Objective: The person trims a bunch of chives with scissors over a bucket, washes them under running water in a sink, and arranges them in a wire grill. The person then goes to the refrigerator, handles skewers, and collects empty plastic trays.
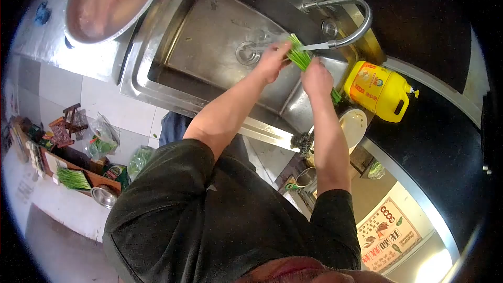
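Note:
A bunch of thin green stalks (299, 58) is held over the sink (220, 26), slanting across under running water. My left hand (272, 62) is closed at the bunch's upper end, thumb and fingers against the stalks. Further down, my right hand (317, 77) wraps round the bunch, and the lower ends stick out beyond it. From the curved metal tap (361, 23) a stream of water (316, 47) falls onto the stalks between my hands. Which exact vegetable the stalks are, I cannot tell.
Right of the sink stands a yellow jug (377, 90) with a pump top. A white bowl (354, 127) sits by my right forearm, near a dark scrubber (302, 143). At upper left, a metal basin (112, 34) holds meat in cloudy water. Bagged greens (102, 139) lie lower left.

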`<state>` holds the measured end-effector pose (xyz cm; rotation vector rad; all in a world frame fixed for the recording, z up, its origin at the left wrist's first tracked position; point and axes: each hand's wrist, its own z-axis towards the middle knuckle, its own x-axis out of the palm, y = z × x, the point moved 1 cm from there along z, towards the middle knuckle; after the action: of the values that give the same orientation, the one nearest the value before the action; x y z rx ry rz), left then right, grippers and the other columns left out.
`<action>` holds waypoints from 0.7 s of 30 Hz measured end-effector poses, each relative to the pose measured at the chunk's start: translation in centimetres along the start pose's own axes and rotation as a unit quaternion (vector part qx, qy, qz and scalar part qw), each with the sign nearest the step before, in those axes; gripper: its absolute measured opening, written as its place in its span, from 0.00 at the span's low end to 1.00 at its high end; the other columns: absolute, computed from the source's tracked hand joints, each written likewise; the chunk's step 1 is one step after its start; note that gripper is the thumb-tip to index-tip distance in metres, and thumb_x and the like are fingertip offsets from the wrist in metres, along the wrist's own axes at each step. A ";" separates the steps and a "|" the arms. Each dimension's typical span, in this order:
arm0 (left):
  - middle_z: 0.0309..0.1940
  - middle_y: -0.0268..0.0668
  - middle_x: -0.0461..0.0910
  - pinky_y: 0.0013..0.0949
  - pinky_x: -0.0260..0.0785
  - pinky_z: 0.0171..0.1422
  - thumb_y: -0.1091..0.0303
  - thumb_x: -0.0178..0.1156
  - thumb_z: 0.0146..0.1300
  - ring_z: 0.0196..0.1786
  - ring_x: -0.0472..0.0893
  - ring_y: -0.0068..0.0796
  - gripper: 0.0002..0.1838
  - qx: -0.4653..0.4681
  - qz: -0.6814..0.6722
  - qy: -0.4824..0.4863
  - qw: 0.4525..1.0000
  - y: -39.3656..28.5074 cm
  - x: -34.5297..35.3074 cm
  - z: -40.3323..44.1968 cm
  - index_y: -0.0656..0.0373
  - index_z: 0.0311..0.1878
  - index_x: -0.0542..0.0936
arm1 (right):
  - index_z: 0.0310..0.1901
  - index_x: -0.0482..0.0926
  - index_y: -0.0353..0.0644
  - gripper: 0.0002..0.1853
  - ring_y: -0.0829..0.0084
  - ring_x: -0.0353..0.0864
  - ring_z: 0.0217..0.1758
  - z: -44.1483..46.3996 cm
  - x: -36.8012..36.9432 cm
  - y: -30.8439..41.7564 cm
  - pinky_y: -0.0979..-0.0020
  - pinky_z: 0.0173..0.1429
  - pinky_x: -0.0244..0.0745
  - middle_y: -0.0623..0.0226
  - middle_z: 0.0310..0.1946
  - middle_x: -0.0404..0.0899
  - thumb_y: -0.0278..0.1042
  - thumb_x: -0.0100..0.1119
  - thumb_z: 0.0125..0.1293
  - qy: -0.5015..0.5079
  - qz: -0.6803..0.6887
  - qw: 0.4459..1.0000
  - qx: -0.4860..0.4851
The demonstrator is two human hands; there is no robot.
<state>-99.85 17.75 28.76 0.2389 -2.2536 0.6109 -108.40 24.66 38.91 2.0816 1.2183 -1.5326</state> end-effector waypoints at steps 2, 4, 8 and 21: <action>0.42 0.38 0.80 0.33 0.71 0.44 0.60 0.63 0.62 0.42 0.78 0.28 0.25 0.023 0.176 -0.018 0.984 0.3 -0.7 1.9 0.65 0.57 0.73 | 0.45 0.73 0.37 0.18 0.52 0.83 0.46 -0.2 -0.3 1.2 0.56 0.49 0.78 0.48 0.40 0.82 0.37 0.64 0.56 0.034 0.013 0.999 0.002; 0.42 0.37 0.80 0.31 0.71 0.45 0.61 0.63 0.61 0.42 0.78 0.26 0.24 0.022 0.152 -0.003 0.988 0.8 -0.4 2.5 0.65 0.57 0.74 | 0.46 0.74 0.37 0.20 0.51 0.81 0.48 0.0 0.4 0.6 0.55 0.51 0.76 0.48 0.41 0.82 0.39 0.64 0.55 0.069 0.096 0.992 0.038; 0.43 0.39 0.80 0.29 0.71 0.47 0.66 0.62 0.62 0.44 0.78 0.25 0.23 -0.023 0.000 0.075 0.997 -0.2 0.1 0.0 0.66 0.59 0.73 | 0.47 0.75 0.36 0.22 0.49 0.80 0.50 1.0 2.3 -1.2 0.56 0.53 0.74 0.48 0.43 0.82 0.41 0.65 0.53 0.086 0.161 0.982 0.050; 0.37 0.30 0.80 0.29 0.67 0.41 0.49 0.61 0.64 0.39 0.77 0.23 0.23 0.004 0.078 -0.047 0.996 -2.0 -1.8 2.3 0.58 0.51 0.75 | 0.37 0.77 0.38 0.09 0.77 0.74 0.24 -0.2 4.3 -2.9 0.73 0.30 0.70 0.69 0.25 0.77 0.30 0.64 0.56 0.214 0.532 0.818 0.053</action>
<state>-99.40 14.86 26.75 0.0968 -2.3756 0.7047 -110.11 28.50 35.83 2.5207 -0.0987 -0.6132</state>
